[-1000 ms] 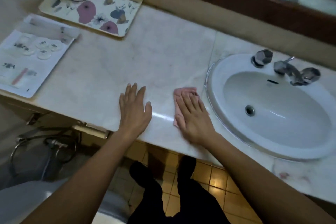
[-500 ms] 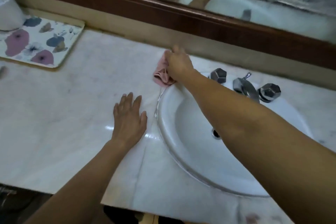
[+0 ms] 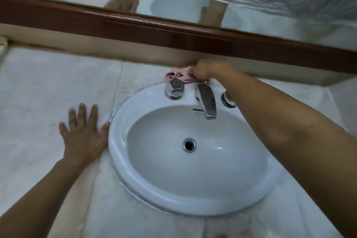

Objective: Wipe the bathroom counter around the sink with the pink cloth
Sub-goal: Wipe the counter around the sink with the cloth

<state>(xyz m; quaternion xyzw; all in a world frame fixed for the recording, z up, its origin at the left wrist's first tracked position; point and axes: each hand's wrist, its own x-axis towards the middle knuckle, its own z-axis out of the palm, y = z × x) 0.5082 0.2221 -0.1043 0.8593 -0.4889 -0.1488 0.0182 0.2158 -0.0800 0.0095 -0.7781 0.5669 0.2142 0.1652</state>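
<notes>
The pink cloth [image 3: 178,75] is bunched up on the marble counter [image 3: 48,91] behind the white oval sink [image 3: 123,141], just beyond the left tap handle. My right hand [image 3: 207,70] reaches over the basin and grips the cloth's right end with curled fingers, close to the back wall. My left hand [image 3: 85,131] lies flat on the counter with its fingers spread, its thumb touching the sink's left rim.
A metal spout [image 3: 206,102] and left tap handle [image 3: 173,88] stand on the sink's back edge; my right forearm covers most of the right handle [image 3: 228,100]. A brown wooden mirror frame [image 3: 135,29] runs along the wall above a low beige backsplash.
My right hand has carried the cloth from the counter left of the sink, up past its back-left corner, to behind the taps. My left hand has stayed flat on the counter, now against the sink's rim.
</notes>
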